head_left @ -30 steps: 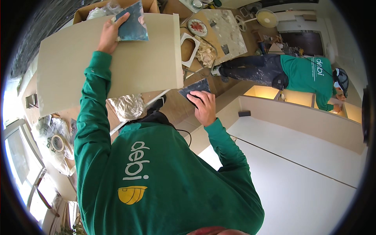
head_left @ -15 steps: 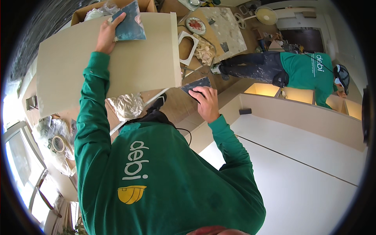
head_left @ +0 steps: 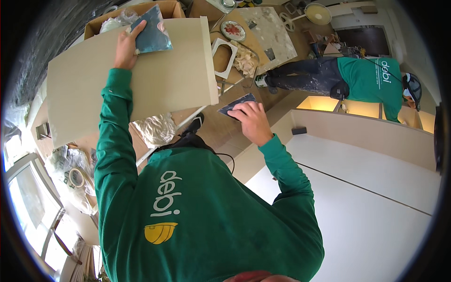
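At 10 o'clock, the beige board [head_left: 145,82] is overlapped by the blue-grey plate [head_left: 155,38], grasped in the left hand [head_left: 126,48]; near 12, the dark blade [head_left: 236,102] is pinched by the right hand [head_left: 255,122]. Both tools are probably best kept level.

The green sweatshirt [head_left: 206,221] bears a yellow helmet print [head_left: 160,233].

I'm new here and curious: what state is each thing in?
Left hand: gripping
Right hand: gripping
Blue sheet: held, left
Dark sheet: held, right
Board: partly covered
Carton: open, plastic inside
White cloth: crumpled
Tape: rolled
Dish: red-stained
Table: stained
Niches: lit
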Motion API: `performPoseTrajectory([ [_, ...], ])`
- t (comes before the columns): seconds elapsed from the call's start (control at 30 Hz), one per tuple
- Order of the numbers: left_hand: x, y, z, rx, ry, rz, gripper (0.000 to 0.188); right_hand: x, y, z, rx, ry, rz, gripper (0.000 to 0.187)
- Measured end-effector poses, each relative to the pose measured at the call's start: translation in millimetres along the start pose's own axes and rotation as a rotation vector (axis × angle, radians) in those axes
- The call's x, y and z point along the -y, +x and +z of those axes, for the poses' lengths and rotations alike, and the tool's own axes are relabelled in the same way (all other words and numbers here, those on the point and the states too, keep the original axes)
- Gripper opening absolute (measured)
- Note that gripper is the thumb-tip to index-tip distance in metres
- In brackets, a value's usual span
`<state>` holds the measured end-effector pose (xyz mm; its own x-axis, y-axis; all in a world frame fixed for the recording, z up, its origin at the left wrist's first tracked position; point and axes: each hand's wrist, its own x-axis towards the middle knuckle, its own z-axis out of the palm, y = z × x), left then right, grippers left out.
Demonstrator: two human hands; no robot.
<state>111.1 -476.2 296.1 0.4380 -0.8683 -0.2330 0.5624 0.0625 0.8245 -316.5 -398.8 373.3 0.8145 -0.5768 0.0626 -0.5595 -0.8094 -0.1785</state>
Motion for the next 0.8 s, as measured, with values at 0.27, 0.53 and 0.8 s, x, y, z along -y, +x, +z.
performPoseTrajectory([
  [0.27, -7, -88, 69, 0.225, -0.243, -0.561, 0.035, 21, 29, -42, -0.574, 0.263, 0.141, 0.053],
  [0.53, 26, -155, 102, 0.266, -0.287, -0.507, 0.027, -2, 47, -8, -0.616, 0.070, 0.002, 0.039],
  [0.8, 35, -117, 43, 0.027, -0.280, -0.182, 0.032, -50, 63, 24, -0.229, -0.035, -0.108, 0.029],
])
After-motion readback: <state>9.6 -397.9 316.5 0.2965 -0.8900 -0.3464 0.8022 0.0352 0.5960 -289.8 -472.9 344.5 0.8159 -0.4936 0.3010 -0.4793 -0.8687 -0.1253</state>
